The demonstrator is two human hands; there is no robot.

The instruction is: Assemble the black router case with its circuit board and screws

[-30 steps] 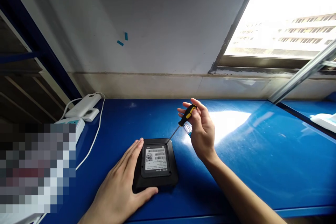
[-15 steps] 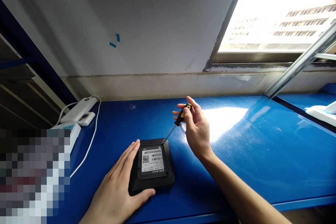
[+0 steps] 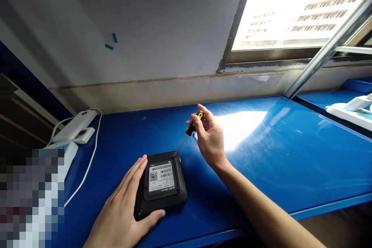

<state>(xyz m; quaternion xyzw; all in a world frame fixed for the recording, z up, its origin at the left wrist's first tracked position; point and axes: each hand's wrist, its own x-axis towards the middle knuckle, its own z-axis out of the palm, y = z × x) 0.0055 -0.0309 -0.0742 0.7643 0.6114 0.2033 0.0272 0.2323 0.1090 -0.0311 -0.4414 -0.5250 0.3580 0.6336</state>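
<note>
A flat black square electronic box point(image 3: 181, 186) lies on the blue table, its label point(image 3: 160, 178) with a QR code and barcodes facing up. My left hand point(image 3: 124, 197) grips its left side, fingers along the far left edge and thumb at the near edge. In my right hand point(image 3: 210, 137) is a screwdriver point(image 3: 191, 128) with a black and yellow handle, held closed between thumb and fingers. Its thin shaft slants down to the far right corner of the box, and the tip meets the casing there. A small clear item point(image 3: 195, 136) is mostly hidden behind my right hand.
White power strips and plugs point(image 3: 77, 126) with a white cable point(image 3: 93, 155) sit at the left of the blue table point(image 3: 261, 170). More white equipment point(image 3: 351, 112) stands at the far right, beyond a metal post point(image 3: 319, 54). The wall and window rise behind.
The whole view has shifted a little, so everything sits further left. The screwdriver handle has turned slightly in my right hand's fingers; its tip stays at the same corner. My left hand keeps its hold.
</note>
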